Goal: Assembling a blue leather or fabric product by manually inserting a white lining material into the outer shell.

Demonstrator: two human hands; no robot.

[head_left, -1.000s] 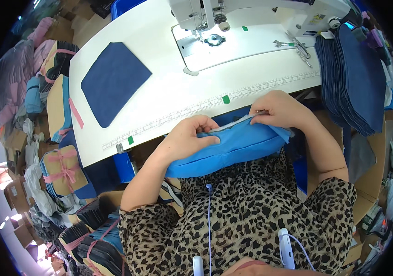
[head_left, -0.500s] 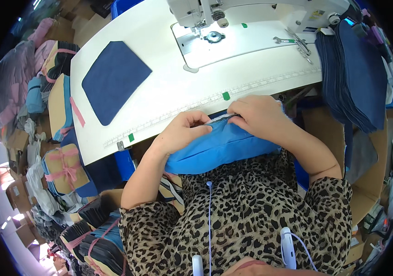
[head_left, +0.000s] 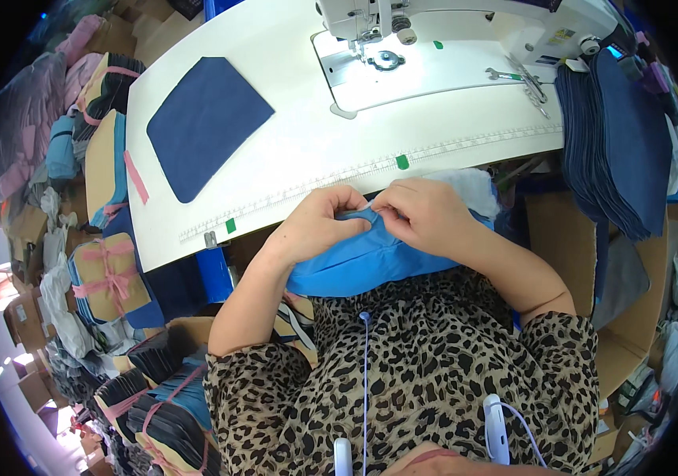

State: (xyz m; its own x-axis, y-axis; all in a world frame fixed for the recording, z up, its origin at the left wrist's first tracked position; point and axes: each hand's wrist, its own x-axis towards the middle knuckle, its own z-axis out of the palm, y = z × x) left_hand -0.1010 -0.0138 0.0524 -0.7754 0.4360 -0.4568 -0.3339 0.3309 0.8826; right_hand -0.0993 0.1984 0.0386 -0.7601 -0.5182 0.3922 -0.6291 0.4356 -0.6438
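Observation:
A bright blue fabric piece lies across my lap at the table's front edge, with whitish fluffy material showing at its right end. My left hand is closed, thumb and fingers pinching the upper edge of the blue fabric. Close beside it, my right hand also pinches that edge, its fingertips almost meeting the left ones. What exactly lies between the fingertips is hidden. On the table to the left, a dark blue fabric panel lies flat, apart from both hands.
Beyond my hands stands a sewing machine on the white table. A ruler strip runs along its front edge. A wrench and metal tweezers lie right of the needle. Stacked dark blue panels hang at the right edge; tied bundles stand left.
My right hand has shifted left along the fabric edge, close to my left hand. More of the whitish material now shows at the right. The whole view has shifted slightly.

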